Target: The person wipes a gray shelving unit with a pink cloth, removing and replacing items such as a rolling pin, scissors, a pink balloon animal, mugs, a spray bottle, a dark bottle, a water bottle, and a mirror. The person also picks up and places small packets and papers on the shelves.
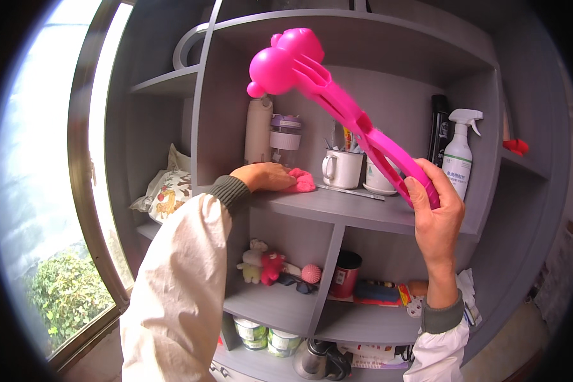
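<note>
My right hand (439,215) grips the handles of a bright pink plastic snowball maker (341,102), raised in front of the shelves with its round moulded head at the upper left. On the middle shelf, a folded pinkish-red cloth (302,181) lies under the fingers of my left hand (266,176), which press on it; the fingertips are partly hidden. Just behind that hand stand a beige bottle (259,129) and a clear cup with a purple lid (285,136). To the right of the cloth is a white mug (342,168) holding toothbrushes and a tube.
A second white cup (381,177) on a saucer, a white spray bottle (457,155) and a black can (439,124) stand farther right. Below are plush toys (262,265), a red canister (344,277) and a kettle (313,360). An open window (83,157) is at left.
</note>
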### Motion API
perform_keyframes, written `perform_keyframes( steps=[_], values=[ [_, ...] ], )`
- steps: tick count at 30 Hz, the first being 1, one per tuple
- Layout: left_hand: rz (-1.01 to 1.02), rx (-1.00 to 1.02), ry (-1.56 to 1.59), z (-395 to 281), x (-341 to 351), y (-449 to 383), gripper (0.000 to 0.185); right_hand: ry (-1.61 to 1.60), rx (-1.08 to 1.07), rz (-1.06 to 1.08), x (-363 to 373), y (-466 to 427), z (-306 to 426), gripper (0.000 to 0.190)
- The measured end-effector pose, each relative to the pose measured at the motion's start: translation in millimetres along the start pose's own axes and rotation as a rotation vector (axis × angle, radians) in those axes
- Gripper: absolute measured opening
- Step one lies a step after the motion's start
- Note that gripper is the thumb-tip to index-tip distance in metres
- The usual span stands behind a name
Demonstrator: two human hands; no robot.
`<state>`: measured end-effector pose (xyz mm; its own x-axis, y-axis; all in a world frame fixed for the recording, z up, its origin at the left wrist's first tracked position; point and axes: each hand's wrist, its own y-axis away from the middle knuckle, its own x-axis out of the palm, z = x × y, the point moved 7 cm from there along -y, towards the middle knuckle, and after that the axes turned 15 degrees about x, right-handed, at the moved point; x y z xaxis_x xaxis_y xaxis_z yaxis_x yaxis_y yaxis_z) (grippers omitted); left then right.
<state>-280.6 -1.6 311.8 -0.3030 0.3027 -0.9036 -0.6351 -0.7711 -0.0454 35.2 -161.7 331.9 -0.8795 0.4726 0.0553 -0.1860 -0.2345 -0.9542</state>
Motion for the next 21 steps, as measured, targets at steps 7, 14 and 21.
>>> perform_keyframes(
  steps=[7,14,21],
  values=[
    [-0.167,-0.599,0.065,-4.4,-21.5,73.3,0.050,0.044,-0.007,0.057,-5.4,2.1,-4.4,0.024],
    [-0.534,-0.600,0.430,-0.3,-14.6,58.6,0.066,-0.113,0.047,0.041,8.5,4.8,-4.5,0.025],
    [-1.438,-0.398,0.058,-83.3,-82.3,147.2,0.032,-0.313,-0.065,-0.013,33.0,11.5,47.9,0.029]
  ],
)
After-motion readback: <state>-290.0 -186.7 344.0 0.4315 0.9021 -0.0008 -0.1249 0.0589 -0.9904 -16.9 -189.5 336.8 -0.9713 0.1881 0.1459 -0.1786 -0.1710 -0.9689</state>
